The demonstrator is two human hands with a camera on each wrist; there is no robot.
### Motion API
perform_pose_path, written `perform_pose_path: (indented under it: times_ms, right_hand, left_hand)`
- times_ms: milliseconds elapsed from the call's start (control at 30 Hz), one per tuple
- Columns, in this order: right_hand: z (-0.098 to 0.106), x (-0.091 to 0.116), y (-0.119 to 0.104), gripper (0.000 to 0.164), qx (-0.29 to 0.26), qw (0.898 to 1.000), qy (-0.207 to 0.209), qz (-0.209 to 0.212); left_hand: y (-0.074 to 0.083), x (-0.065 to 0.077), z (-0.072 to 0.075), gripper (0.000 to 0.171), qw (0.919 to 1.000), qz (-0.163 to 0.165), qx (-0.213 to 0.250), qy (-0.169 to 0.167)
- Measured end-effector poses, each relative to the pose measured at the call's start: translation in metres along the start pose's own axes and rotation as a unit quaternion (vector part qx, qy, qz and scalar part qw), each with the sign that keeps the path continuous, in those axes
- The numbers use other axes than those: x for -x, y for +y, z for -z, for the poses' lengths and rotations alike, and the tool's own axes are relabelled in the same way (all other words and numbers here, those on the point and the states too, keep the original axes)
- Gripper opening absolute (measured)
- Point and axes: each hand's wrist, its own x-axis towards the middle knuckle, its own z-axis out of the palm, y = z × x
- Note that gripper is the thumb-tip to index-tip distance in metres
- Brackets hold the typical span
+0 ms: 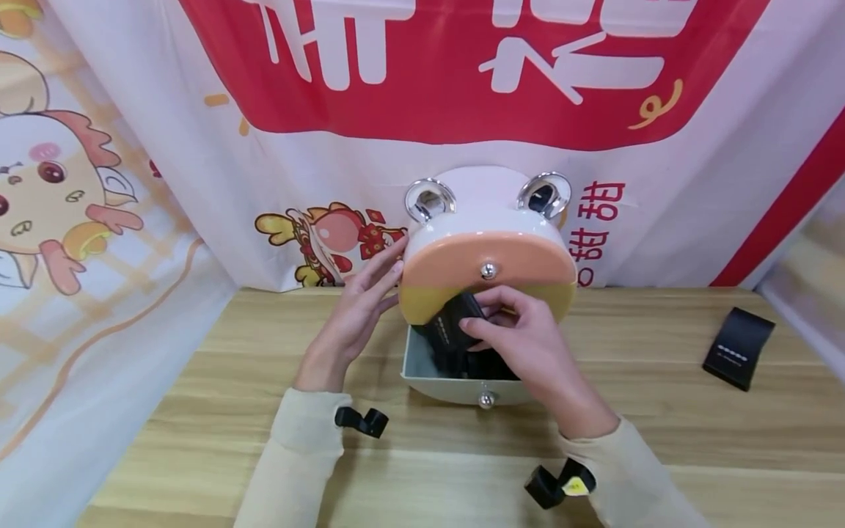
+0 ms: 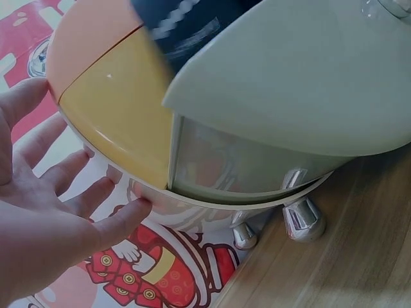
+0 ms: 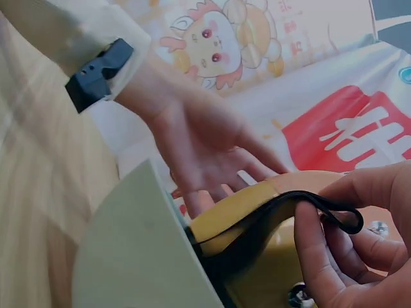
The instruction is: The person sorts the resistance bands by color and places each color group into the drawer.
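Note:
A round white storage box (image 1: pixel 485 202) with ring-shaped silver ears stands against the back cloth. Its orange drawer (image 1: pixel 442 257) and yellow drawer (image 2: pixel 115 109) are closed, while the pale green bottom drawer (image 1: pixel 442 389) is pulled out. My right hand (image 1: pixel 528 337) pinches a thin, flexible black packet (image 1: pixel 455 323) with white print between thumb and fingers. The packet bends over in the right wrist view, its lower end inside the green drawer. Dark material lies in that drawer, its kind unclear. My left hand (image 1: pixel 353 312) rests extended fingers against the box's left side.
A similar black packet (image 1: pixel 738 348) lies on the wooden table (image 1: pixel 634 396) at the right. Printed white and red cloth (image 1: pixel 317 161) hangs behind and on the sides. The box stands on silver feet (image 2: pixel 303 219). Each wrist wears a small black camera (image 1: pixel 361 422).

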Motion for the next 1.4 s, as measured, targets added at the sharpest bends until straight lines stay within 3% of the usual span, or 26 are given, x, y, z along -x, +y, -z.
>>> perform_pose_path:
  times_ms: [167,300,500,633,867,1167,1400]
  right_hand:
    - [-0.007,-0.002,0.004,0.027,0.011,1.000,-0.016,0.002]
    - [-0.008,-0.001,0.011,0.026,0.071,0.997,0.021,-0.009]
    - [0.006,0.004,0.025,0.021,0.214,0.972,0.090,0.022]
    - [0.019,0.007,0.036,0.018,0.263,0.958,0.103,0.045]
    - [0.035,0.008,0.048,0.022,0.319,0.942,0.101,0.042]
    - [0.044,0.010,0.049,0.031,0.404,0.902,0.120,0.090]
    - [0.045,0.009,0.049,0.010,0.438,0.887,0.107,0.103]
  left_hand:
    - [0.000,-0.001,-0.002,0.048,1.0000,0.005,0.000,-0.002]
    - [-0.001,0.000,-0.002,0.048,0.9999,0.011,0.000,0.000]
    - [0.001,-0.001,-0.002,0.048,1.0000,-0.004,0.001,0.003]
    - [0.002,0.000,-0.001,0.048,1.0000,0.000,0.002,0.001]
    - [0.001,0.002,0.001,0.050,1.0000,0.003,0.000,0.002]
    - [0.001,0.003,0.000,0.049,1.0000,0.004,0.001,0.003]
    - [0.002,0.003,-0.002,0.049,1.0000,0.000,-0.003,0.003]
